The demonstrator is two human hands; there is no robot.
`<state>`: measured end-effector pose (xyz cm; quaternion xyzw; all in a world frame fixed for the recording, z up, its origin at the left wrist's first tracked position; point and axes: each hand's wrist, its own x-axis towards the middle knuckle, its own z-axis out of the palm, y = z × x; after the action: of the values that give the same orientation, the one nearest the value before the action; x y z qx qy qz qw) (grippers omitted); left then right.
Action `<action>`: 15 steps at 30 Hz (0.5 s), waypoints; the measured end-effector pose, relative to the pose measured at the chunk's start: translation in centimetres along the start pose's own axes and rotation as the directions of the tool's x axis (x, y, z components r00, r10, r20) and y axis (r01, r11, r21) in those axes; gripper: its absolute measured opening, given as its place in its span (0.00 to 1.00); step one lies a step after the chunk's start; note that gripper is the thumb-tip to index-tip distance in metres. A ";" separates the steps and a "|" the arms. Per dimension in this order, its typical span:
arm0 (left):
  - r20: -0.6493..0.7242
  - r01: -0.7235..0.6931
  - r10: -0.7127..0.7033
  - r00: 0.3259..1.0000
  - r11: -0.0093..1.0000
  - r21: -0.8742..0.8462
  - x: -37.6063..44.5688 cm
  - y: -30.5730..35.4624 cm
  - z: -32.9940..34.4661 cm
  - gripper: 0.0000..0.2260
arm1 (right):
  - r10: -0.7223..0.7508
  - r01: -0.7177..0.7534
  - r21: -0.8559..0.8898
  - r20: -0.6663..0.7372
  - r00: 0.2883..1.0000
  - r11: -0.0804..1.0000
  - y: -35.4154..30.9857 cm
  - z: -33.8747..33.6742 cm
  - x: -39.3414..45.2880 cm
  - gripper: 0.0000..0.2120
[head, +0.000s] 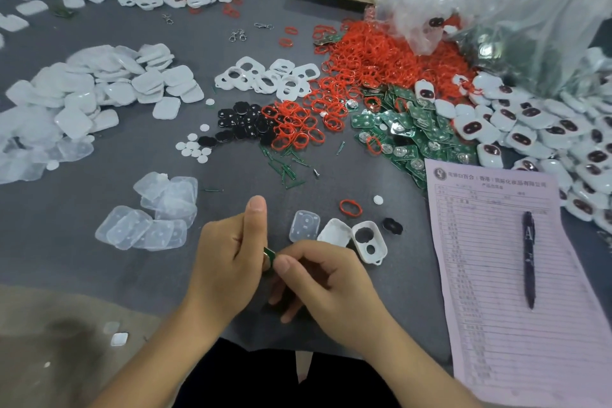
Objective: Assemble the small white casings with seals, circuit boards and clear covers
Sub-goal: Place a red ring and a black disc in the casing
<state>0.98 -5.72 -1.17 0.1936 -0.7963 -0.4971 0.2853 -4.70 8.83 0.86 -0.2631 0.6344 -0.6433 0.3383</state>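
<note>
My left hand (228, 255) and my right hand (328, 278) meet near the table's front edge, both pinching a small green circuit board (270, 255) between them; most of the board is hidden by the fingers. Just right of the hands lie a clear cover (304, 225), a white casing back (334, 232), a white casing front with two holes (370, 242), a black pad (392, 226) and one red seal (350, 208).
Piles surround the work spot: clear covers (155, 219) at left, white backs (99, 89), white fronts (268, 76), black pads (245, 124), red seals (364, 66), green boards (404, 136), finished units (546, 139). A paper form (503, 325) with a pen (529, 258) lies at right.
</note>
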 end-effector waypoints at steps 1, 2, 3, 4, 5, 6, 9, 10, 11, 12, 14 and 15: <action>-0.025 0.004 -0.004 1.000 1.000 -0.002 -0.1 0.2 0.2 0.28 | -0.001 0.002 0.012 -0.030 1.000 1.000 0.0 0.1 -0.1 0.08; -0.052 0.004 -0.004 0.999 1.000 -0.004 -0.3 0.5 0.4 0.29 | -0.006 0.008 0.023 -0.071 0.997 1.000 0.0 0.4 -0.3 0.08; -0.081 0.007 -0.008 0.997 1.000 -0.007 -0.4 0.7 0.6 0.30 | -0.017 0.021 0.032 -0.121 0.993 0.999 0.0 0.7 -0.4 0.08; -0.107 0.015 -0.017 0.994 1.000 -0.017 -0.5 1.0 0.8 0.31 | -0.027 0.036 0.049 -0.171 0.985 0.998 0.1 1.2 -0.6 0.08; -0.127 0.024 -0.028 0.991 0.999 -0.034 -0.6 1.3 1.0 0.31 | -0.036 0.053 0.073 -0.220 0.975 0.996 0.2 1.7 -0.9 0.08; -0.140 0.029 -0.035 0.989 0.998 -0.047 -0.6 1.5 1.2 0.31 | -0.045 0.074 0.096 -0.270 0.962 0.993 0.2 2.2 -0.9 0.07; -0.137 0.096 -0.108 0.985 0.991 -0.094 -0.6 1.9 1.7 0.30 | -0.033 0.099 0.158 -0.376 0.926 0.983 0.4 3.3 -0.8 0.06; -0.129 0.135 -0.153 0.980 0.982 -0.134 -0.6 2.0 1.8 0.30 | -0.015 0.095 0.190 -0.385 0.923 0.977 0.4 3.5 -0.7 0.07; -0.125 0.162 -0.182 0.975 0.975 -0.153 -0.6 1.9 1.9 0.30 | 0.003 0.088 0.217 -0.391 0.920 0.972 0.3 3.6 -0.6 0.07; -0.134 0.173 -0.192 0.972 0.975 -0.142 -0.6 1.9 1.9 0.29 | 0.017 0.081 0.228 -0.397 0.918 0.970 0.2 3.7 -0.4 0.08; -0.158 0.169 -0.186 0.970 0.979 -0.116 -0.7 1.7 1.9 0.29 | 0.020 0.075 0.226 -0.392 0.920 0.971 0.1 3.9 -0.1 0.08; -0.169 0.169 -0.189 0.967 0.978 -0.123 -0.7 1.7 2.0 0.31 | 0.018 0.074 0.226 -0.383 0.924 0.971 0.1 4.0 0.0 0.09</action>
<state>0.23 -3.23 -0.52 0.2930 -0.7186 -0.5436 0.3198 -1.62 6.26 0.97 -0.0997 0.6033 -0.7578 0.2277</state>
